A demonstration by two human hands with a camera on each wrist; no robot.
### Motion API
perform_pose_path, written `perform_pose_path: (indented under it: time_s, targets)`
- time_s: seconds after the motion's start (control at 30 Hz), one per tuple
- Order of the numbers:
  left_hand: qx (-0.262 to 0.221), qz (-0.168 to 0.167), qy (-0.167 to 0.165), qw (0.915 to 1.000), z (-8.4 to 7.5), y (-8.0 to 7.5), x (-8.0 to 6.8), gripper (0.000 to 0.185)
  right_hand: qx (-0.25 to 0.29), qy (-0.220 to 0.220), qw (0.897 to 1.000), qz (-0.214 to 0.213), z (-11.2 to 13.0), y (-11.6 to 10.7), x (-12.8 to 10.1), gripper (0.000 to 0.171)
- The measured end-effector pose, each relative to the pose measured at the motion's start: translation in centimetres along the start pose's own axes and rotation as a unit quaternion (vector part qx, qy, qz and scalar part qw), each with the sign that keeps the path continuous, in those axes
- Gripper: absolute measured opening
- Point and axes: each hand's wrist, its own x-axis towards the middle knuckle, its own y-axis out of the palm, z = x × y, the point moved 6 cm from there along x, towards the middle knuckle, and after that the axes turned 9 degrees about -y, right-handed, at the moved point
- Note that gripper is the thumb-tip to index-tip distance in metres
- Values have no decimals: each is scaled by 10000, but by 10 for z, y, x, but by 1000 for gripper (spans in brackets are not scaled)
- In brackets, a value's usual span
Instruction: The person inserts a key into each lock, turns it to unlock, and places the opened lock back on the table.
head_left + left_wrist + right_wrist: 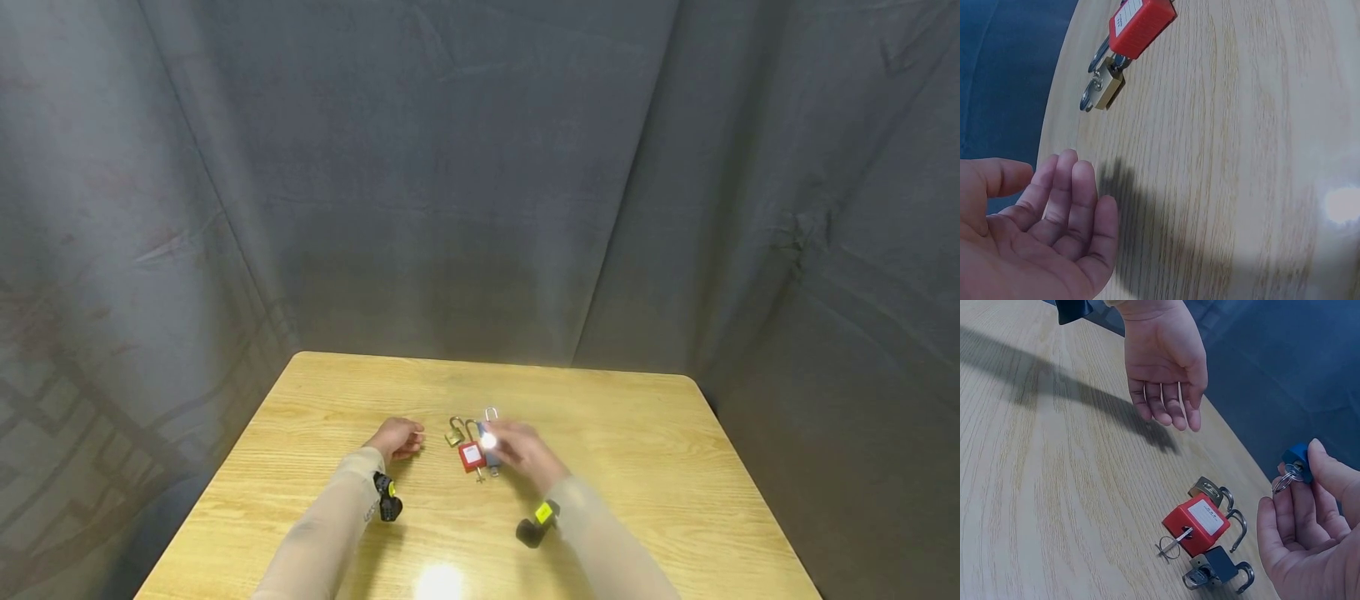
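Note:
My right hand [525, 454] pinches a small blue padlock [1297, 459] between thumb and fingers, raised above the table. Keys on a ring hang at its keyhole end; the fingers hide much of it. Below lie three padlocks in a row with their shackles open. One is brass [1205, 489], the middle one is red with a white label [1196, 522], and the last is dark [1216, 565]. A key with a ring [1174, 544] sticks out of the red padlock. To the left of the row, my left hand [1054, 231] hovers palm up, fingers loosely bent, holding nothing.
The padlocks lie near the middle of a pale wooden table [360, 379]. Grey curtains [450, 208] hang behind the table and along both sides. Each wrist carries a small black camera [387, 497]. A bright light reflection shows near the table's front.

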Motion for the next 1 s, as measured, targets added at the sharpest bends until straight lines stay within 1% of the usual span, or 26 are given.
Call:
perform_pose_path:
  time_s: [0.1, 0.2, 0.33, 0.47, 0.53, 0.63, 0.73, 0.8, 0.9, 0.97, 1.0]
  targets:
    - [42, 20, -8, 10000, -2, 0, -1, 34, -40, -5, 10000, 2, 0, 0, 0, 49]
    - [91, 76, 39, 9999, -6, 1, -4, 34, -127, -101, 9999, -6, 2, -4, 0, 45]
    - [135, 108, 66, 9998, -8, 2, -7, 34, -152, -484, 9987, 99, 4, -11, -1, 36]
    - [111, 110, 54, 9999, -8, 3, -7, 34, 73, -837, 9963, 189, 4, -19, -2, 31]
    - [100, 118, 48, 9999, -7, 2, -6, 34, 175, -861, 9961, -44, 2, -24, -1, 29]
    - [72, 122, 11, 9999, -6, 2, -5, 33, -308, -918, 9945, -393, 1, -32, 0, 23]
    - [71, 113, 7, 9999, -6, 2, -4, 33, -789, -1112, 9893, -523, 3, -36, -1, 20]
    - [61, 97, -4, 9999, -5, 2, -4, 32, -876, -1292, 9867, -457, 6, -36, -3, 18]
    - [44, 83, -15, 10000, -5, 1, -4, 32, -688, -1507, 9860, -202, 8, -34, -8, 17]
    - [64, 89, -6, 9999, -5, 1, -4, 32, -649, -1466, 9870, -105, 8, -33, -11, 18]
    - [63, 87, -13, 9999, -5, 1, -4, 32, -753, -1460, 9864, -72, 7, -33, -12, 20]
